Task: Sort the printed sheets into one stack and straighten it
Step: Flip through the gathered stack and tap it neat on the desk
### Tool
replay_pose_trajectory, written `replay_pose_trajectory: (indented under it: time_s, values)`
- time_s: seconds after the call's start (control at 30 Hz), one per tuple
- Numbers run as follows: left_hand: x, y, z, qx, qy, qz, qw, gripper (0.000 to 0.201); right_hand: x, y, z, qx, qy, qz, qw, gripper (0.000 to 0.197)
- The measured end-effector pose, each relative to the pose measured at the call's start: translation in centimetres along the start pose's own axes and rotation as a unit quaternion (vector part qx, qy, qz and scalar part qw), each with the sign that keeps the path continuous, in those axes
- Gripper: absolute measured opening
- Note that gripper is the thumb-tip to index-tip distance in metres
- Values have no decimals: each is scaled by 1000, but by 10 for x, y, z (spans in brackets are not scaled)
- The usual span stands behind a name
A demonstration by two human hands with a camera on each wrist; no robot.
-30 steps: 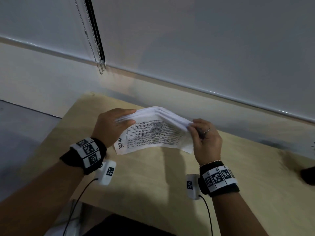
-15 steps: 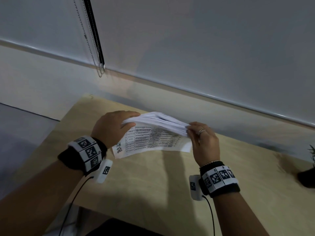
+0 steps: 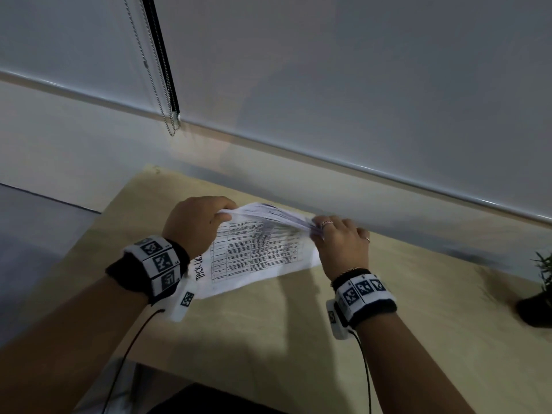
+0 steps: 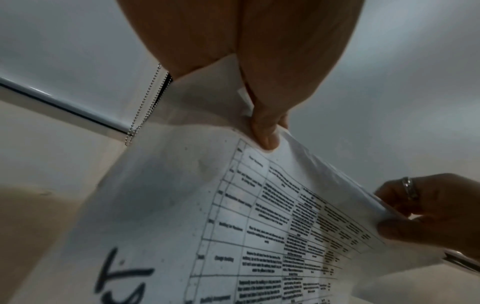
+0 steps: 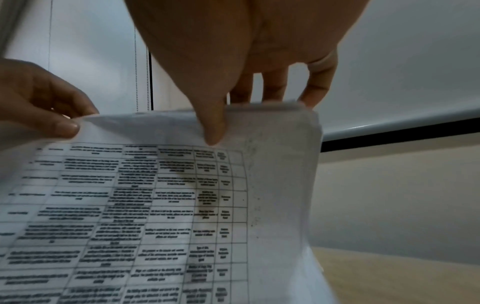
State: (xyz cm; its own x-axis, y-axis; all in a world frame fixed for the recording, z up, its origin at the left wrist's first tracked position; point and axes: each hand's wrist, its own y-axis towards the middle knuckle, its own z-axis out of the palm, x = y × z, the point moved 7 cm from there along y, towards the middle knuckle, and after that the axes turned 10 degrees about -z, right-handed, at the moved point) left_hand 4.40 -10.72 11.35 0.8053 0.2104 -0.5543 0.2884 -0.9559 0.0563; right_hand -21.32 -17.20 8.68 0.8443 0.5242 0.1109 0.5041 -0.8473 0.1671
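A stack of printed sheets point(image 3: 257, 249) with a table and black handwriting hangs upright above the wooden table point(image 3: 268, 330); its lower edge is at the tabletop, contact unclear. My left hand point(image 3: 200, 222) pinches the stack's upper left corner, thumb in front. My right hand point(image 3: 340, 240) pinches the upper right corner. In the left wrist view the thumb point(image 4: 265, 131) presses the sheets point(image 4: 207, 226), and the right hand point(image 4: 426, 214) grips the far edge. In the right wrist view the thumb point(image 5: 213, 127) lies on the front sheet point(image 5: 155, 205), fingers behind, with the left hand point(image 5: 44, 102) at the other corner.
A grey wall with a roller blind and its bead chain point(image 3: 158, 85) stands just behind the table. A dark potted plant point(image 3: 537, 300) sits at the table's right edge. The table's left edge drops to a grey floor point(image 3: 35, 234).
The stack has been lowered toward the tabletop and its top edge pulled tighter between both hands. Both hands moved slightly down and apart.
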Motion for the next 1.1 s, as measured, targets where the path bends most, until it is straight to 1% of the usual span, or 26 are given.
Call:
replay_pose_trajectory:
  time_s: [0.03, 0.07, 0.1, 0.13, 0.2, 0.27, 0.33, 0.37, 0.4, 0.47, 0.53, 0.57, 0.6, 0.63, 0.67, 0.7, 0.73, 0.77, 0.8, 0.83, 0.9, 0.93, 0.97, 1.0, 1.03, 1.1]
  values:
    - [0, 0, -1, -2, 5, 2, 1000, 25, 0, 2, -5, -34, -9, -5, 999, 17]
    - [0, 0, -4, -2, 16, 1, 1000, 22, 0, 3, -13, -71, -17, -13, 997, 7]
    - [0, 0, -6, 2, 35, -2, 999, 19, 3, 4, -23, -100, -26, -25, 994, 2]
    - [-1, 1, -8, 7, 60, -4, 998, 19, 6, 5, -33, -116, -36, -39, 992, 3]
    - [-11, 0, -12, 15, 101, 10, 995, 31, 18, 11, -55, -132, -49, -75, 987, 3]
    - [-36, -2, -10, 17, 114, 55, 992, 43, 38, 18, -77, -147, -55, -117, 981, 7]
    - [-62, -3, -3, 1, 136, 100, 986, 33, 56, 23, -97, -181, -65, -152, 969, 6]
    - [-68, -1, -4, -13, 141, 101, 985, 26, 60, 24, -106, -210, -66, -157, 963, 4]
    - [-69, 3, -7, -24, 127, 88, 988, 22, 59, 24, -113, -240, -59, -141, 959, 15]
    - [-56, 10, -18, -32, 50, 38, 998, 19, 38, 21, -117, -269, -12, -62, 961, 61]
    - [-37, 15, -31, -35, -50, -1, 998, 20, 10, 14, -110, -301, 98, 1, 949, 102]
    - [-27, 16, -34, -26, -99, -17, 995, 19, -3, 10, -100, -301, 176, 38, 937, 115]
    - [-19, 17, -35, -10, -148, -33, 988, 15, -16, 10, -86, -285, 276, 82, 914, 124]
    - [-16, 15, -34, 9, -196, -45, 980, 11, -24, 10, -71, -267, 400, 125, 868, 128]
    - [-13, 13, -31, 27, -241, -57, 968, 10, -24, 12, -59, -249, 533, 156, 793, 126]
    - [-12, 10, -26, 44, -277, -70, 957, 9, -19, 14, -51, -230, 635, 170, 717, 118]
    - [-11, 8, -19, 56, -299, -82, 949, 9, -12, 16, -48, -214, 694, 174, 665, 103]
    - [-13, 6, -13, 59, -307, -89, 946, 17, -7, 16, -48, -210, 712, 173, 647, 81]
    - [-16, 3, -9, 53, -308, -86, 946, 23, -4, 16, -53, -217, 704, 167, 655, 56]
    - [-18, 0, -7, 36, -307, -76, 948, 25, -4, 15, -60, -235, 682, 158, 674, 36]
    - [-22, -4, -8, -9, -305, -65, 950, 20, -6, 10, -70, -274, 653, 125, 695, 15]
    - [-20, -7, -8, -25, -299, -69, 951, 15, -7, 5, -71, -282, 641, 110, 705, 11]
    - [-17, -11, -3, -20, -294, -74, 953, 15, -7, 0, -68, -283, 625, 104, 720, 10]
    - [-14, -14, 5, 6, -294, -77, 953, 22, -5, -5, -62, -277, 605, 103, 739, 13]
    - [-10, -17, 14, 38, -302, -78, 949, 35, -2, -9, -54, -261, 585, 108, 760, 17]
    - [-3, -22, 26, 63, -328, -75, 940, 59, 7, -14, -38, -224, 569, 126, 781, 27]
